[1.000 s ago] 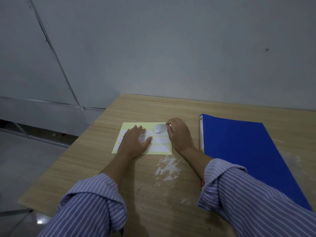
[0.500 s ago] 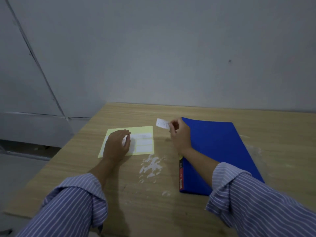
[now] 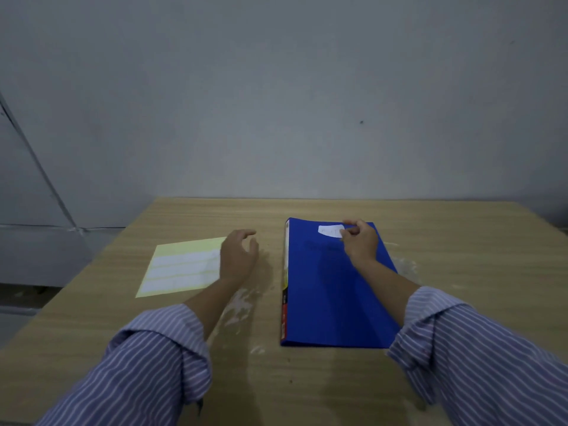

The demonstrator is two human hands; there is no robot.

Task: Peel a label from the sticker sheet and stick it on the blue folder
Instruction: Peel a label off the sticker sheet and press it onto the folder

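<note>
A blue folder [image 3: 325, 290] lies flat on the wooden table, spine to the left. My right hand [image 3: 359, 241] pinches a small white label [image 3: 330, 231] by its right end, over the folder's far edge; whether the label touches the cover I cannot tell. The yellow sticker sheet [image 3: 181, 267] with white label strips lies to the left of the folder. My left hand [image 3: 238, 256] hovers at the sheet's right edge with its fingers curled and apart, holding nothing.
The wooden table [image 3: 307, 379] has white scuffed patches [image 3: 241, 305] between the sheet and the folder. A grey wall rises right behind the table's far edge. The table's left edge drops off to the floor beside the sheet.
My right hand has carried the peeled label from the sheet rightward over the folder's top. My left hand has lifted off the sheet and moved right. The view has shifted right.
</note>
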